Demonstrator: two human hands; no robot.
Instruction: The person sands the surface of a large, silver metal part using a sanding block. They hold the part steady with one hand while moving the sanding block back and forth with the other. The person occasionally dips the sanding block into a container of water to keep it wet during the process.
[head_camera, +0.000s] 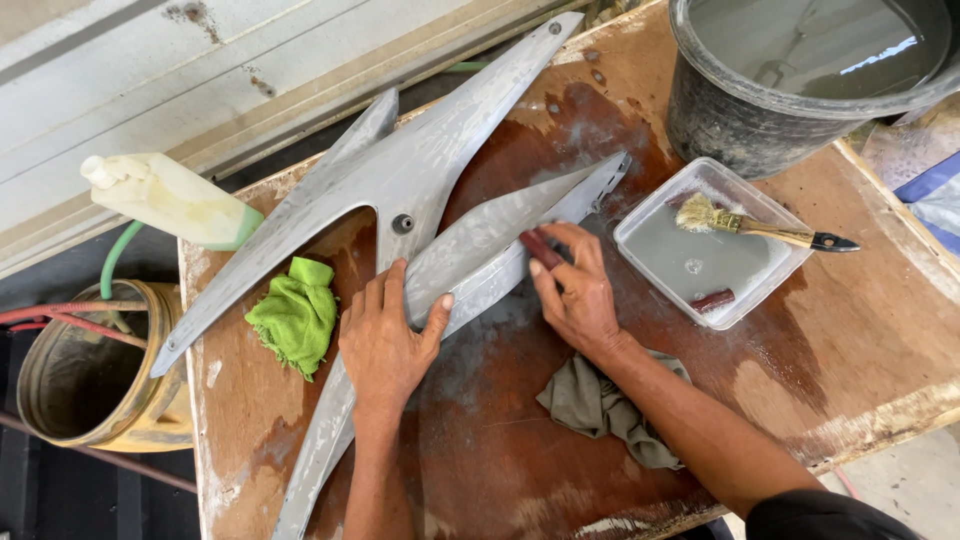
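Hands (385, 345) on two grey panels (480, 250)

We see two bare hands, no gloves on either. Left hand (385, 345): bare forearm runs down to the bottom edge of the frame, no sleeve visible, no watch, no rings that we can make out. Short nails, thumbnail pale. Right hand (575, 290): forearm bare up to near the elbow, where we see a dark, near-black sleeve edge at the bottom right corner. No wristband, no jewellery visible. Short nails again, index nail pale. Both hands look damp and slightly dusted with grey residue around the fingers. Nothing else of the body is in view.
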